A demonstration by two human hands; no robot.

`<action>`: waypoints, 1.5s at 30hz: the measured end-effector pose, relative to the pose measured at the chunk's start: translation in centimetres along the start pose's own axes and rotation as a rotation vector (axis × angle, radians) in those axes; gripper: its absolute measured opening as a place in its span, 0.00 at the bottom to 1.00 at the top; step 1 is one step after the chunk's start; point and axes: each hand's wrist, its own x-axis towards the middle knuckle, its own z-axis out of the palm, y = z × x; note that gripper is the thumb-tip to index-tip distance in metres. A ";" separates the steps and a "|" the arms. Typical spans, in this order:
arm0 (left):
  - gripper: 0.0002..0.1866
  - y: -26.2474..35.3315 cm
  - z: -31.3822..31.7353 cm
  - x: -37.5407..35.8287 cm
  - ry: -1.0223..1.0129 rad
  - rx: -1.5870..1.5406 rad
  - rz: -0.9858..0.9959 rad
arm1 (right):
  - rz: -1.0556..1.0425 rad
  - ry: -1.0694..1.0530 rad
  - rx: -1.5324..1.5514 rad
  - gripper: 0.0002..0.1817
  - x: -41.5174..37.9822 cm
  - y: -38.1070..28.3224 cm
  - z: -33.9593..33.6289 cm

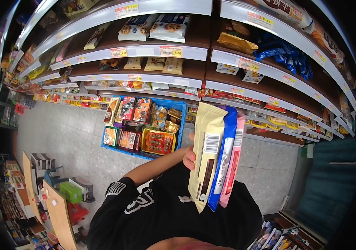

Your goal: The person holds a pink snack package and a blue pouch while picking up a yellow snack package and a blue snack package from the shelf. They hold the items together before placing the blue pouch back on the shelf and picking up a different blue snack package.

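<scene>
Shop shelves [157, 52] with price tags curve across the top of the view, stocked with bagged snacks, above a grey tiled floor [69, 137]. On that floor below them sits a blue crate [180, 109] packed with assorted snack packets, too many and too overlapped to count. One hand [189, 157], which side I cannot tell, is closed around three long wrapped bars held upright and fanned: a cream bar [205, 154], a blue bar [224, 158] and a pink bar [233, 162]

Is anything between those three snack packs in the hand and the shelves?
Nothing visible. The left hand holds the three snack packs up in open air; the shelves lie behind them, unblocked.
</scene>
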 end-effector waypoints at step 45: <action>0.42 2.1 7.5 8.9 1.215 -0.300 -0.307 | -0.009 0.209 0.119 0.30 2.9 -13.5 -5.7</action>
